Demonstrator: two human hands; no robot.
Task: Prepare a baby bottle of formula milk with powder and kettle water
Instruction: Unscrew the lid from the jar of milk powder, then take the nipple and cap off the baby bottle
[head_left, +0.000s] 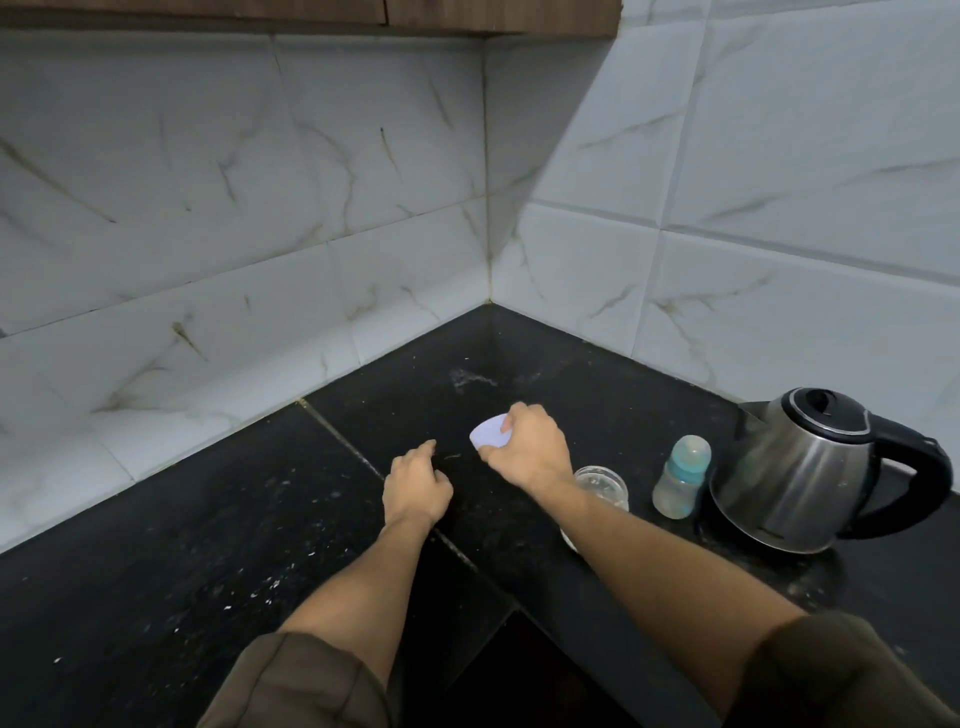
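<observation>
Bottle (681, 477) one, kettle (810, 478) one, lid (488, 435) one

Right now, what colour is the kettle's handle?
Black kettle handle, clearest in the head view.

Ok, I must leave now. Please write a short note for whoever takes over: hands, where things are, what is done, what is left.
Left hand: fingers loosely curled, holds nothing, low at the counter.
Right hand: grips a pale round lid low over the counter.
Clear jar: open, partly hidden by the right forearm.
Baby bottle: upright, capped, beside the kettle, whose lid is down.
Done: jar opened, it seems.
Left: uncap bottle, add powder and kettle water, close, shake.
</observation>
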